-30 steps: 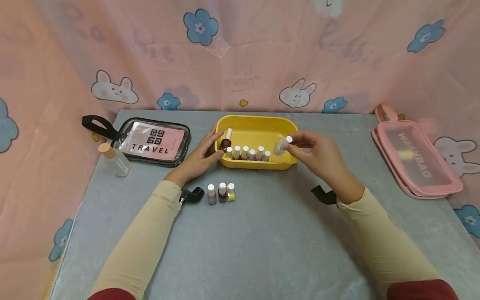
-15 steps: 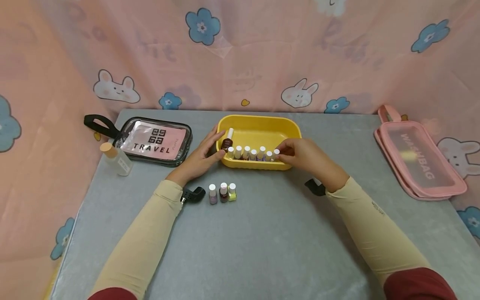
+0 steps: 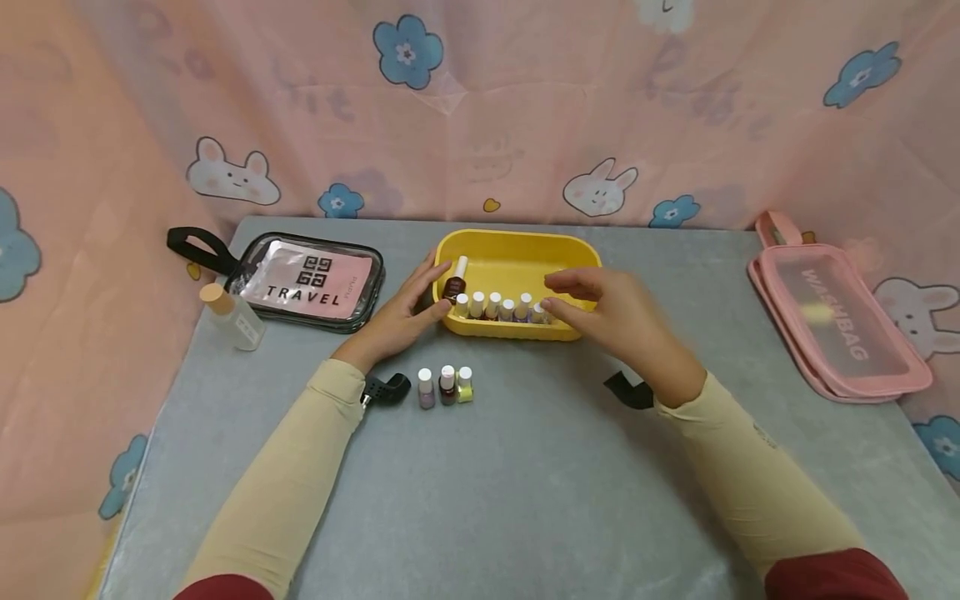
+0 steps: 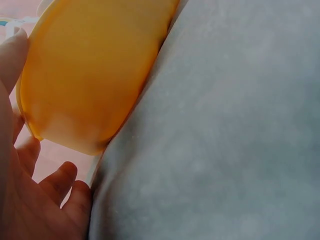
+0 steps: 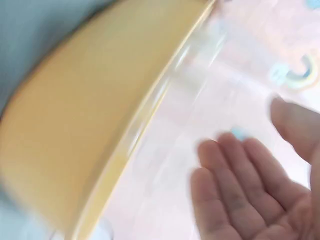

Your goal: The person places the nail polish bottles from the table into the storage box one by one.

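A yellow plastic basin (image 3: pixel 517 330) stands at the table's far side. Along its front inner wall runs a row of small nail polish bottles (image 3: pixel 507 310) with white caps. A dark red polish bottle (image 3: pixel 454 285) leans at the basin's left end. My left hand (image 3: pixel 393 321) rests against that end, fingers extended along the outside and thumb at the rim. In the right wrist view my right hand (image 5: pixel 250 195) has its fingers extended and holds nothing. The head view puts that hand (image 3: pixel 618 312) over the basin's right side, its thumb beside the row's last cap.
Three polish bottles, lilac (image 3: pixel 426 390), dark (image 3: pixel 447 386) and yellow (image 3: pixel 465 386), stand on the grey table in front of the basin. A black-trimmed travel pouch (image 3: pixel 307 283) and a frosted bottle (image 3: pixel 234 318) lie at left. A pink wash bag (image 3: pixel 840 321) lies at right.
My right hand lowered a white-capped clear bottle to the right end of the row, let go of it and rose slightly with spread fingers. The left hand stayed at the basin.
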The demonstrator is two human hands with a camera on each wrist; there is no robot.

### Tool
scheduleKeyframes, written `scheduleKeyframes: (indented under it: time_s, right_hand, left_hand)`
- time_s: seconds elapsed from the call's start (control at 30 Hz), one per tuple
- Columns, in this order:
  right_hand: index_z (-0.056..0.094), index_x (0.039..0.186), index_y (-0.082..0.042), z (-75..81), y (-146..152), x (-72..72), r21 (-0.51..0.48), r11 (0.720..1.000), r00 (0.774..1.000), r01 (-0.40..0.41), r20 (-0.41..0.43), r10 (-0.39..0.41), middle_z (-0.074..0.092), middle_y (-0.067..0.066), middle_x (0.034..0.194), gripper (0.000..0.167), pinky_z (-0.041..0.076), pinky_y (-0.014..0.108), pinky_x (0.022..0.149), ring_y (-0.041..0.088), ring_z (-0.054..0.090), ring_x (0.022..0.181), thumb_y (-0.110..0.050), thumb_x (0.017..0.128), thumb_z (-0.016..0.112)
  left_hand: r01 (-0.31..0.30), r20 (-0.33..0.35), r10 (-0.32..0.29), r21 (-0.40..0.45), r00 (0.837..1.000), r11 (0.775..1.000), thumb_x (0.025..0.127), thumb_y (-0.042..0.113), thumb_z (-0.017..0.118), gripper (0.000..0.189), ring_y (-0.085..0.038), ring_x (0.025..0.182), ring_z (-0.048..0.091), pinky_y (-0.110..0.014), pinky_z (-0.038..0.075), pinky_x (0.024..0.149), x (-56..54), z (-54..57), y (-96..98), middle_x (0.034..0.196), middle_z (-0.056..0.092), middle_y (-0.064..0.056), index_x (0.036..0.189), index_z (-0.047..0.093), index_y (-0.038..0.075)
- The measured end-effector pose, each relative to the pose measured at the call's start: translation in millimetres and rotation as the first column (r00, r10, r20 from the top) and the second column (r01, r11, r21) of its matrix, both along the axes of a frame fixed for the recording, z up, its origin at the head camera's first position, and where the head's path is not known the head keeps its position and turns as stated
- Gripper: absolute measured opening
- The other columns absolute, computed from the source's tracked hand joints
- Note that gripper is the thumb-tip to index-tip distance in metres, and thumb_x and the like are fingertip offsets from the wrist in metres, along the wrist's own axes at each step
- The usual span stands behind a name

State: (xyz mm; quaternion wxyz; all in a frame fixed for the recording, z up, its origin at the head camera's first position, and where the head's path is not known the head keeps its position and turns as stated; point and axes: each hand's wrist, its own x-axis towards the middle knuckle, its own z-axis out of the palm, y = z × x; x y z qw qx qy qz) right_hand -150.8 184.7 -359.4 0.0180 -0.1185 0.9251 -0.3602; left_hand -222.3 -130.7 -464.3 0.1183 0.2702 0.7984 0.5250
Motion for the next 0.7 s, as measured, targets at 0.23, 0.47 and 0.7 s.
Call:
scheduleKeyframes:
  time_s: [0.23,0.47,0.7]
  right_hand:
    - [0.074,0.128,0.0,-32.5,-51.5,28.3,-0.202,0.951,0.972,-0.233,-0.065,0.225,0.074,0.008,0.125,0.045,0.055,0.047,0.103,0.023,0.069,0.118,-0.013,0.087,0.09]
    - [0.076,0.126,-0.002,-64.8,-74.7,32.8,-0.218,0.942,0.963,-0.256,0.027,0.268,0.076,0.003,0.123,0.043,0.054,0.038,0.104,0.018,0.07,0.118,-0.013,0.087,0.09]
    - [0.082,0.112,-0.008,-68.9,-76.6,29.8,-0.254,0.939,0.963,-0.232,0.075,0.258,0.079,-0.005,0.104,0.025,0.06,0.034,0.093,0.011,0.073,0.101,-0.013,0.088,0.089]
  left_hand:
    - [-0.009,0.004,0.009,-0.011,1.0,1.0,0.107,0.056,0.056,0.075,-0.019,0.162,0.0,-0.056,0.008,0.128,1.2,0.7,0.6,0.178,0.0,0.006,0.169,0.03,0.023]
    - [-0.003,-0.011,0.003,-0.011,1.0,1.0,0.108,0.052,0.056,0.072,-0.019,0.162,0.0,-0.059,0.008,0.127,0.4,-0.1,1.3,0.178,0.0,0.005,0.169,0.031,0.022]
    - [-0.002,-0.013,0.002,0.004,1.0,1.0,0.111,0.033,0.058,0.065,-0.019,0.162,0.0,-0.059,0.007,0.127,0.5,-0.4,1.1,0.179,0.0,0.001,0.169,0.031,0.021]
